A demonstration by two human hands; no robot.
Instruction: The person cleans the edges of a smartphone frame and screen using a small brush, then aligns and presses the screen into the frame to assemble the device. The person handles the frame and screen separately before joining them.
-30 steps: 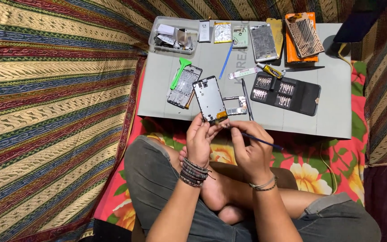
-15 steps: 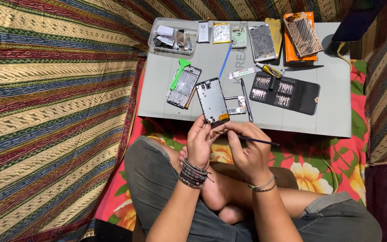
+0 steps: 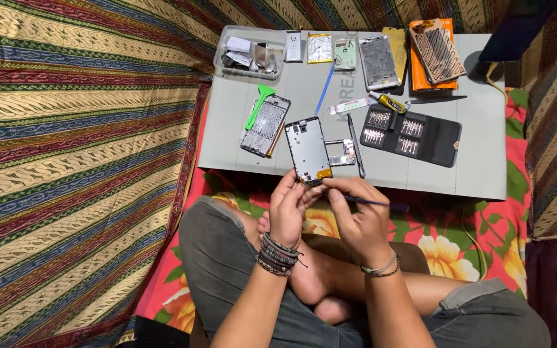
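We sit cross-legged on a striped cloth [image 3: 66,129] before a low grey desk [image 3: 478,174], and we work on an opened phone frame [image 3: 308,151]. Its back is already off and its inner side faces up; another stripped phone body [image 3: 265,126] lies beside it on the desk, with a small metal part [image 3: 341,152] on the other side. A black bit case [image 3: 412,133] lies open, and a clear box of parts [image 3: 249,53] stands at the far edge. So we judge that the taking apart is well advanced, but fine work at the lower end of the frame is not finished.

Our left hand [image 3: 289,207] is raised from the lap, and its grip pinches the lower edge of the phone frame, which rests tilted over the near desk edge. Our right hand [image 3: 359,216] bends close to it, its grip pressed around a thin blue tool [image 3: 375,203], the tip pointing to the frame's bottom.
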